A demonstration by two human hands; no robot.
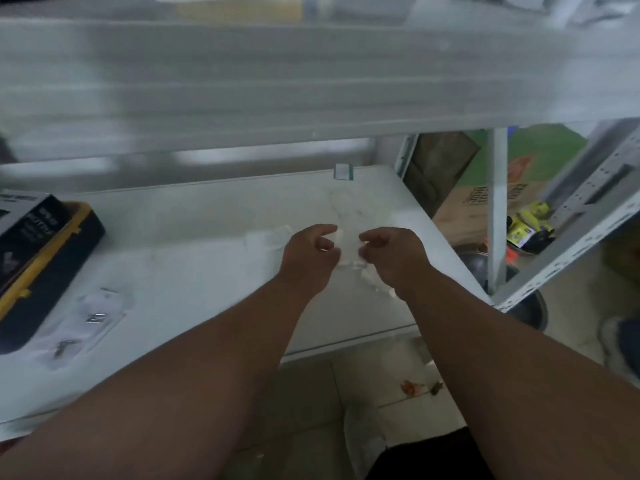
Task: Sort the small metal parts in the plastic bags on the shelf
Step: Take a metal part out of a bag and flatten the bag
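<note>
We judge sorting unfinished: left hand (308,252) and right hand (391,254) pinch one clear bag (348,247); other bags (88,322) wait on the shelf (194,237).

white shelf (194,237), clear bags (91,322), black-and-yellow case (52,258).

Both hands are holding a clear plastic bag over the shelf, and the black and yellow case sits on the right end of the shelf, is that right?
Not quite. The head view shows the black and yellow case at the left end of the shelf, not the right. The rest stands: the left hand and right hand hold a clear plastic bag between them.
</note>
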